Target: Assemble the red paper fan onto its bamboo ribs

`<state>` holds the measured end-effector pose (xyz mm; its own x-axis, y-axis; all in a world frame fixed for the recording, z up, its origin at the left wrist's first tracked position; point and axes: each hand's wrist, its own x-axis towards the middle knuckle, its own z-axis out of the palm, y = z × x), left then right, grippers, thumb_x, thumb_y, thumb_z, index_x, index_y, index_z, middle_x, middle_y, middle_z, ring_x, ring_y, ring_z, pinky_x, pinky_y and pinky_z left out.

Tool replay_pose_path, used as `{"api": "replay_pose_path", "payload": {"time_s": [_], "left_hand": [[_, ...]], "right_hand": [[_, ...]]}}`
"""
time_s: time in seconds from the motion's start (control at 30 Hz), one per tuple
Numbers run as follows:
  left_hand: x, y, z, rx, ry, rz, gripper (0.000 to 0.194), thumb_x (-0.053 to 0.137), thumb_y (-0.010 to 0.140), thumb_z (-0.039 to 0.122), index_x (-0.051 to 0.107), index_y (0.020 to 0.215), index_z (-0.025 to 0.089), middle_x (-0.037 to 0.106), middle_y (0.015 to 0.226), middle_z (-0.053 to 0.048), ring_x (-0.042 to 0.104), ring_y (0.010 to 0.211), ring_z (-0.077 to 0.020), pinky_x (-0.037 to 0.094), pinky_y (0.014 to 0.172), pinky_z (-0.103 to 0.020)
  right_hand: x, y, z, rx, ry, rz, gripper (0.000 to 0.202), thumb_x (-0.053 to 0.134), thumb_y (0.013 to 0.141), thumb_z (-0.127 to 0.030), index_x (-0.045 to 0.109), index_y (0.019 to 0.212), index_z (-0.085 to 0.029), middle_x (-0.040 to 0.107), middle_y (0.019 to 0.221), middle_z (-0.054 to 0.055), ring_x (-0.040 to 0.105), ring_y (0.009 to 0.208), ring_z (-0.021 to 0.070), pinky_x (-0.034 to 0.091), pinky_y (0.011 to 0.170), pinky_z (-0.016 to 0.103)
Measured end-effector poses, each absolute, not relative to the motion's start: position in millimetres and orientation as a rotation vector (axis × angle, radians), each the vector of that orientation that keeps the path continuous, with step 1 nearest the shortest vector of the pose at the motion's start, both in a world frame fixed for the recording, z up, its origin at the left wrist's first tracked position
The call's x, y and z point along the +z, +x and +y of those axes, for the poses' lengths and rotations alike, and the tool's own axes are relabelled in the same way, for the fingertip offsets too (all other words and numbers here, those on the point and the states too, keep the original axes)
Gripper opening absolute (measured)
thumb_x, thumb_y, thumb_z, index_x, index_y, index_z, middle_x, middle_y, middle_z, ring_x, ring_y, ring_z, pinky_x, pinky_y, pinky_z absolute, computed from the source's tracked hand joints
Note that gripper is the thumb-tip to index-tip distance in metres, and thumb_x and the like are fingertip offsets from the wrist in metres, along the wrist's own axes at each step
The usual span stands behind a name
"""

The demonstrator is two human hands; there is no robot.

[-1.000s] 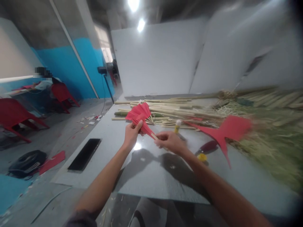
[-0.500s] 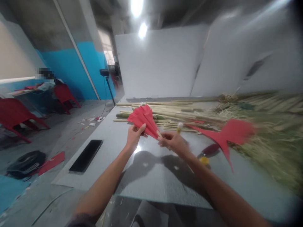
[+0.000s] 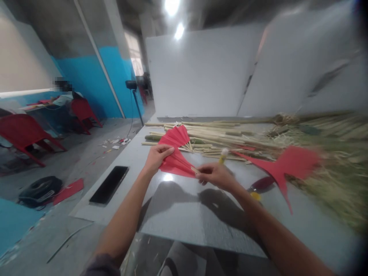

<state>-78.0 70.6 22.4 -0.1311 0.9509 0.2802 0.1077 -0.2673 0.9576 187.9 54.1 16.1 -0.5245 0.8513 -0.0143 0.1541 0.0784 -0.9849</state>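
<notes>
A red pleated fan (image 3: pixel 176 163) with thin pale sticks is partly spread above the table. My left hand (image 3: pixel 158 156) pinches its pleats at the left side, thumb on top. At the narrow lower right end, where the sticks come together, my right hand (image 3: pixel 214 175) grips the fan. Just beyond my right hand is a small yellow tube with a white cap (image 3: pixel 223 156). Cut red paper (image 3: pixel 287 163) lies to the right, near a dark red-handled tool (image 3: pixel 262 184) and a yellow round object (image 3: pixel 255 196).
Split bamboo sticks (image 3: pixel 218 134) lie along the table's back, with a pile of green shavings (image 3: pixel 330 191) at right. A black phone (image 3: pixel 109 185) rests on the left of the table (image 3: pixel 178 230). Far left, a person (image 3: pixel 64 97) sits near red chairs (image 3: pixel 30 132).
The fan has opened wider, showing sticks at its upper right. My left hand has moved left and slightly up along the pleats. The camera view has shifted a little.
</notes>
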Motion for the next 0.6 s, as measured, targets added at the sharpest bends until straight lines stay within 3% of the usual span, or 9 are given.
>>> {"api": "replay_pose_path", "payload": {"time_s": [0.37, 0.6], "left_hand": [[16.8, -74.5, 73.2, 1.556, 1.290, 1.213, 0.032, 0.088, 0.064, 0.045, 0.080, 0.078, 0.017, 0.075, 0.077, -0.005, 0.065, 0.073, -0.0191, 0.049, 0.069, -0.028], [22.3, -77.3, 73.0, 1.467, 0.965, 0.954, 0.054, 0.078, 0.075, 0.057, 0.076, 0.110, 0.016, 0.077, 0.090, -0.008, 0.070, 0.076, -0.0183, 0.055, 0.068, -0.027]], "right_hand": [[20.5, 188.0, 53.4, 1.511, -1.071, -1.774, 0.029, 0.077, 0.068, -0.039, 0.078, 0.081, -0.014, 0.068, 0.060, 0.002, 0.061, 0.053, 0.0120, 0.049, 0.054, 0.024], [17.4, 188.1, 57.3, 1.438, -1.096, -1.650, 0.030, 0.078, 0.068, -0.042, 0.076, 0.080, -0.015, 0.069, 0.064, 0.002, 0.064, 0.058, 0.0132, 0.050, 0.056, 0.025]]}}
